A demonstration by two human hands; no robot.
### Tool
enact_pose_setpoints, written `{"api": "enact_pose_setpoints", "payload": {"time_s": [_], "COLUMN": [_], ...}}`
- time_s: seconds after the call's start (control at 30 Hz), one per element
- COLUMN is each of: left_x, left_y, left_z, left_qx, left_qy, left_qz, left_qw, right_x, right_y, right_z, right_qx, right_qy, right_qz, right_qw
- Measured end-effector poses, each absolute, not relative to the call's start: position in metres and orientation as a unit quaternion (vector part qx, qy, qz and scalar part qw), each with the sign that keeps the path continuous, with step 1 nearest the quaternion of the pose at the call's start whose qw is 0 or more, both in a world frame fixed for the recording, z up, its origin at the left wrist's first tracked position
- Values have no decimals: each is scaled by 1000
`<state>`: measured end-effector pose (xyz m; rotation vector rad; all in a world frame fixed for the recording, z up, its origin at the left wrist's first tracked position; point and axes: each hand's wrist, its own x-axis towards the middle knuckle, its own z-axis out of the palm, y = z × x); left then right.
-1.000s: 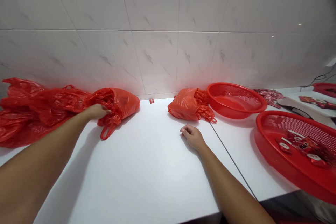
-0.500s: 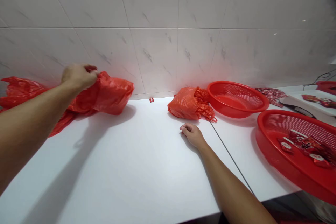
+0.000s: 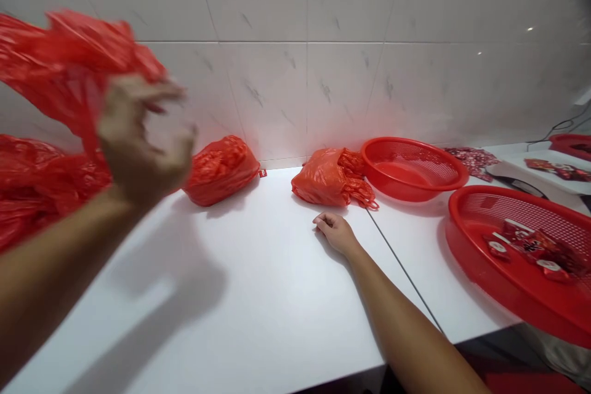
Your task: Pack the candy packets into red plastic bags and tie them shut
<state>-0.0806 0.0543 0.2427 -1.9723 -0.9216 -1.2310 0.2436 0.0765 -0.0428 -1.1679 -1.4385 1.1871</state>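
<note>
A raised red plastic bag [image 3: 78, 68] is in the air at the upper left, its crumpled folds against the back of the blurred left hand [image 3: 143, 135]. That hand's thumb and forefinger are spread well apart with a gap between them; whether the other fingers grip the bag, I cannot tell. The right hand [image 3: 335, 231] rests on the desk [image 3: 258, 295], its fingers loosely curled in, just in front of a bundled bag [image 3: 321, 178]. A filled bag [image 3: 224, 169] sits by the wall [image 3: 272, 98], beside a small red tag [image 3: 263, 173] whose print is too small to read. Packets [image 3: 530, 243] with white labels and dark lettering, unreadable, lie in the large basket [image 3: 471, 258]; a smaller basket [image 3: 415, 188] stands behind it. The desk's white surface spreads between both forearms to its front edge, and a dark seam runs right of the right forearm.
</note>
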Motion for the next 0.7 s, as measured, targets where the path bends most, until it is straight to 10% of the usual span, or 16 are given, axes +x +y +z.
{"api": "enact_pose_setpoints", "payload": {"time_s": [0.33,0.7], "left_x": [33,24], "left_y": [-32,-35], "left_z": [9,-2], "left_qx": [-840,-879], "left_qy": [-357,-313], "left_qz": [-400,-317], "left_qw": [-80,-168], "right_x": [245,225], "right_y": [80,47], "right_z": [-34,-18], "right_qx": [-448,-389], "right_qy": [-488,-690], "right_qz": [557,466], "right_qw": [501,395]}}
